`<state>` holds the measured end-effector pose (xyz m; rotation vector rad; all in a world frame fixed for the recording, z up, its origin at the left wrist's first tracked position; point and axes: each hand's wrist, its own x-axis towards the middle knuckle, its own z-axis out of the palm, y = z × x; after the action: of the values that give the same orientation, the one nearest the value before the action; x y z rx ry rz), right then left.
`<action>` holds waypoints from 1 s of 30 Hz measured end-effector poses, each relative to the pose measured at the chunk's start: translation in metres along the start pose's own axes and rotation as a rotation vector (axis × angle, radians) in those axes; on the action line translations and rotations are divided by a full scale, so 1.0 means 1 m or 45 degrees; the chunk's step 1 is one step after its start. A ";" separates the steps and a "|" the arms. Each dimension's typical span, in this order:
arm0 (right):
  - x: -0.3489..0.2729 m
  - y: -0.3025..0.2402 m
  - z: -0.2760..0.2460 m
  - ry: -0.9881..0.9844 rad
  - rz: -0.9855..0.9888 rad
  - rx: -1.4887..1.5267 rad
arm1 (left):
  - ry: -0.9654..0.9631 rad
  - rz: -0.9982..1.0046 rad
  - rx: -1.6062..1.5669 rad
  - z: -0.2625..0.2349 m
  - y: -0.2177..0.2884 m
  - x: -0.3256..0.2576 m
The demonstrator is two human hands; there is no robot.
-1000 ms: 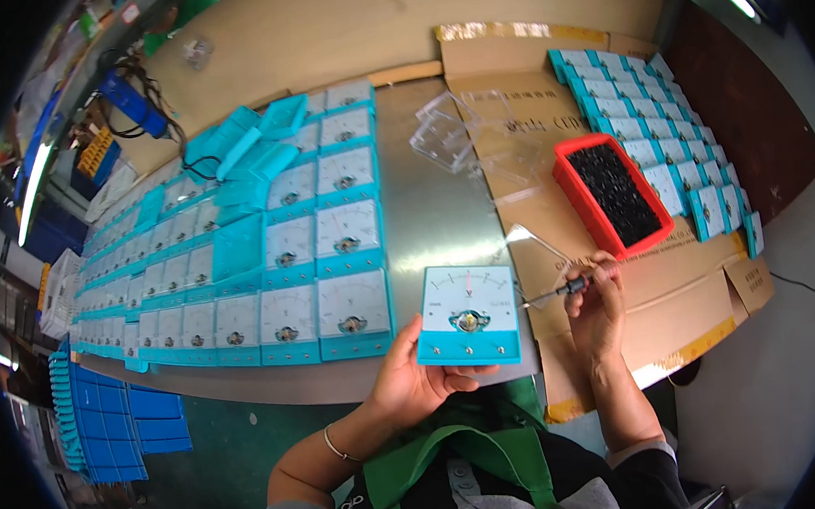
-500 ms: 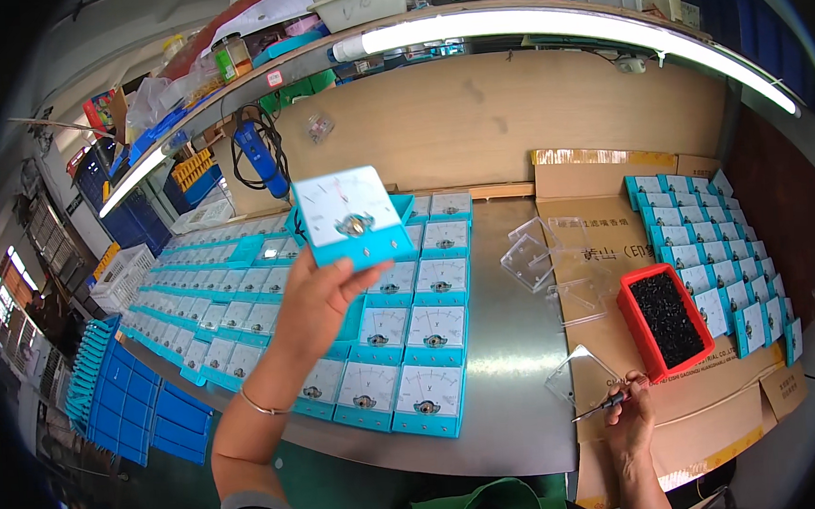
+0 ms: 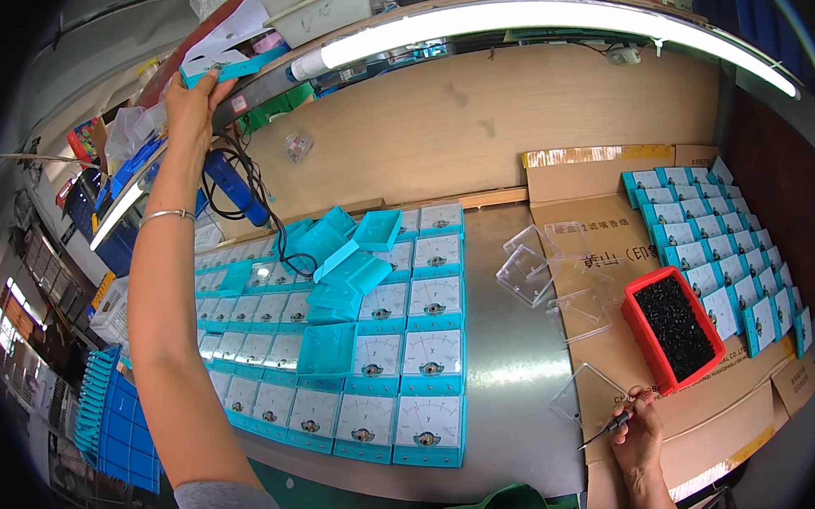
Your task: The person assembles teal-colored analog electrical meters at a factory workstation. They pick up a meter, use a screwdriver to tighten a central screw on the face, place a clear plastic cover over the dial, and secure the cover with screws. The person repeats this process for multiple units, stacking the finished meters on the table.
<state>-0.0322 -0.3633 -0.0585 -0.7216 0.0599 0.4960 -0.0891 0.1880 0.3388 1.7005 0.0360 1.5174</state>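
Note:
My left hand (image 3: 188,100) is raised high at the upper left and grips a teal panel meter (image 3: 237,67), seen edge-on against the overhead shelf (image 3: 254,26). A bracelet sits on that wrist. My right hand (image 3: 640,431) rests low on the cardboard at the lower right and holds a small screwdriver (image 3: 612,425), its tip pointing left toward a clear plastic cover (image 3: 589,397). Rows of teal panel meters (image 3: 405,367) lie face-up on the metal table (image 3: 518,378) between my arms.
A red tray (image 3: 632,320) of black screws sits on the cardboard (image 3: 600,205), with more clear covers (image 3: 530,270) to its left. More teal meters (image 3: 715,245) line the right side. Blue stacked trays (image 3: 120,431) stand at the left. A lit tube lamp (image 3: 524,28) runs overhead.
My left hand lifted the teal meter from the table's front edge up and left to the overhead shelf. The view tilted upward. My right hand kept the screwdriver in place.

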 end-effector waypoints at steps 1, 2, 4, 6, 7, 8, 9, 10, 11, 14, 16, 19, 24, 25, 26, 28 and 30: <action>0.000 -0.001 0.000 0.013 0.002 -0.009 | 0.032 -0.007 -0.001 0.008 -0.008 0.006; 0.000 -0.002 0.001 0.025 0.005 -0.017 | 0.006 0.003 0.001 0.013 -0.015 0.011; 0.000 -0.003 0.003 0.014 -0.014 -0.063 | 0.005 -0.025 -0.021 0.024 -0.026 0.021; 0.000 -0.003 0.004 0.010 -0.017 -0.079 | 0.025 -0.023 0.016 0.031 -0.040 0.033; 0.000 -0.003 0.004 0.019 -0.018 -0.072 | 0.003 -0.039 0.168 0.036 -0.043 0.034; 0.000 -0.003 0.003 0.026 -0.018 -0.066 | -0.019 -0.055 0.320 0.039 -0.044 0.037; -0.001 -0.004 0.004 0.025 -0.018 -0.068 | -0.042 -0.069 0.474 0.042 -0.046 0.038; -0.001 -0.005 0.005 0.017 -0.012 -0.065 | 0.003 -0.017 0.573 0.043 -0.048 0.041; -0.001 -0.005 0.005 0.010 -0.006 -0.063 | -0.004 -0.043 0.625 0.043 -0.048 0.045; -0.001 -0.004 0.003 0.003 -0.002 -0.056 | -0.009 -0.081 0.912 0.043 -0.040 0.053; 0.000 -0.002 0.004 -0.018 0.021 -0.038 | -0.007 0.086 1.371 0.015 -0.052 0.073; -0.002 -0.005 0.005 -0.004 0.004 -0.029 | 0.003 -0.028 1.185 0.031 -0.044 0.048; 0.000 -0.004 0.005 -0.032 0.011 -0.045 | -0.006 0.066 0.805 0.013 -0.052 0.026; 0.000 -0.005 0.006 -0.031 0.009 -0.055 | 0.030 0.084 0.839 0.014 -0.054 0.023; 0.000 -0.005 0.007 -0.031 0.006 -0.063 | 0.067 0.103 0.873 0.015 -0.054 0.021; 0.001 -0.003 0.006 -0.061 -0.003 -0.078 | 0.042 0.123 1.000 0.013 -0.051 0.023; 0.000 -0.003 0.006 -0.081 -0.009 -0.095 | 0.033 0.165 1.220 0.013 -0.050 0.023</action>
<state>-0.0313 -0.3609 -0.0525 -0.7779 -0.0206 0.5164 -0.0480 0.2259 0.3295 2.4376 0.7890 1.7478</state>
